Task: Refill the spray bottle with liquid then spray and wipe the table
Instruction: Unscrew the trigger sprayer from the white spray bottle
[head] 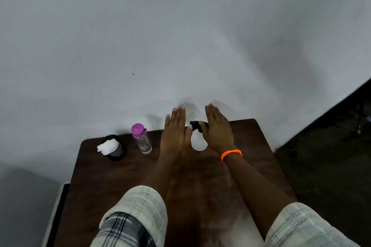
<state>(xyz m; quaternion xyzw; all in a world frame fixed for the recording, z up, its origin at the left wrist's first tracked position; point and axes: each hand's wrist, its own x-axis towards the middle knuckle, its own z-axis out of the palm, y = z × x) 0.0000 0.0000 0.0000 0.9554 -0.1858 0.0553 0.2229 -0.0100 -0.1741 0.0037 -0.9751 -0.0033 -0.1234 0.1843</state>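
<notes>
Left hand [174, 132]: fingers straight, holding nothing.
Right hand [217, 130]: flat, empty.
Spray bottle [197, 140]: stood between both hands.

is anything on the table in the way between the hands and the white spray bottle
Nothing visible does. The spray bottle stands directly between the left hand and the right hand, both flat-fingered. The purple-capped bottle stands off to the left.

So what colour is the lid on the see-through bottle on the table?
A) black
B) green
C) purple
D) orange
C: the clear bottle standing on the table between the black cup of tissues and the left hand has a purple lid.
</notes>
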